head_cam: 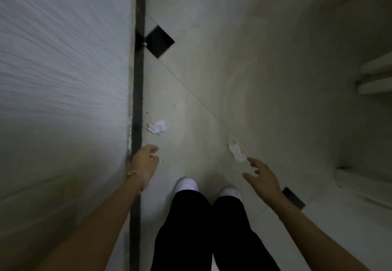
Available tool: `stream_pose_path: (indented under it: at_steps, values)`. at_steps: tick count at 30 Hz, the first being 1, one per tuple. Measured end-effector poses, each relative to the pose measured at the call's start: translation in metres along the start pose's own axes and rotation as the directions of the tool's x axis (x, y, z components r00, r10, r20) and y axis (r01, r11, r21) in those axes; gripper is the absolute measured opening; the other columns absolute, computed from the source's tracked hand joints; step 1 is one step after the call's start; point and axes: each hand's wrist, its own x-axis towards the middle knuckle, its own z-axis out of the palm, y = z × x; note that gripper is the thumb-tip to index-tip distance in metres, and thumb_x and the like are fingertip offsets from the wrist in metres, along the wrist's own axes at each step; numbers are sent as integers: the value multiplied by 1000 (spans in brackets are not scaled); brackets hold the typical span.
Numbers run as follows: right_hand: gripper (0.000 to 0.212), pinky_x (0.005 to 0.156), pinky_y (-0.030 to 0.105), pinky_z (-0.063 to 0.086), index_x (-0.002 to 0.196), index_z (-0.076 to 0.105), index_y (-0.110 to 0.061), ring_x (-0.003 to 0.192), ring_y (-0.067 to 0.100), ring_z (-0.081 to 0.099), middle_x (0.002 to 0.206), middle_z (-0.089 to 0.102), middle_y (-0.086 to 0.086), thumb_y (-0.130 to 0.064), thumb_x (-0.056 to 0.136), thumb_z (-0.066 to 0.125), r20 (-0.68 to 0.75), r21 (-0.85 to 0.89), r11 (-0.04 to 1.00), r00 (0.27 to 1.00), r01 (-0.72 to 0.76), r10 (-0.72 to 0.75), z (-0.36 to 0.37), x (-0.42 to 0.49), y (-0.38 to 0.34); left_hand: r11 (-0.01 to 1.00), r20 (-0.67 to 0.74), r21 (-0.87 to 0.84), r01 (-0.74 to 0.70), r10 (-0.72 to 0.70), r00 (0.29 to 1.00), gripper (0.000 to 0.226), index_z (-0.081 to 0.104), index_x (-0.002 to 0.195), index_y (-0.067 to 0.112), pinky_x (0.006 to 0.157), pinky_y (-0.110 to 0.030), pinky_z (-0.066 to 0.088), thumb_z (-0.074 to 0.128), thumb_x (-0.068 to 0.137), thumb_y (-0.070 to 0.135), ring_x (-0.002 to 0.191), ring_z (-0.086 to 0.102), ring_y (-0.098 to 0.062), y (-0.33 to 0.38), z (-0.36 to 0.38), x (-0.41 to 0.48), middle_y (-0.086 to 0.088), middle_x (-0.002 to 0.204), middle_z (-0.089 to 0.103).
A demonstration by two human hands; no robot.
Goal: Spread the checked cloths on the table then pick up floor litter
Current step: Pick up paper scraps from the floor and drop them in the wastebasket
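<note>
Two bits of white crumpled paper litter lie on the pale tiled floor. One piece of paper [157, 126] sits close to the dark skirting strip, a little beyond my left hand [145, 164], whose fingers are loosely curled and hold nothing. The other, longer scrap [236, 150] lies on a tile joint just beyond the fingertips of my right hand [263, 176], which is spread open and does not touch it. No checked cloths or table are in view. The picture is blurred.
A grey textured wall [63, 80] fills the left side, with a dark skirting strip [137, 92] along its foot. Black diamond tile insets [159, 41] mark the floor. My white shoes [186, 183] and dark trousers are below. Pale shelf-like edges [373, 80] stand at the right.
</note>
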Motion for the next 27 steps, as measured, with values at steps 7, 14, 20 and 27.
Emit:
stream_pose_path:
  at_steps: [7,14,20,27]
  values:
    - [51,85,31,48,129,50,-28,108,11,46,118,48,-7,-33,79,58,-151,-159,979,977,125,-149,64,130,58,881,-141,419,-220,303,943,56,46,137,3,108,-45,34,61,84,-2,127,39,-44,-21,46,134,-27,144,35]
    - [14,59,6,34,101,63,-15,78,12,50,91,51,-6,-20,94,51,-294,-88,982,937,169,-187,78,149,61,848,-227,482,-222,365,903,17,64,103,-4,83,-43,45,59,90,6,98,55,-44,-18,61,150,-31,108,55]
    - [13,63,30,48,84,60,-13,71,19,58,73,61,-1,-18,93,52,-163,146,989,985,-33,57,24,77,57,982,-55,146,-117,127,990,25,67,99,-1,75,-25,41,57,95,21,86,56,-20,17,41,61,-9,90,61]
    - [22,51,5,45,111,65,-13,77,19,58,88,62,6,-9,93,53,-228,428,904,965,-18,127,-105,-116,-12,997,40,-67,-30,33,999,21,69,89,7,77,-34,55,56,95,24,74,67,-26,102,-27,-123,-15,82,68]
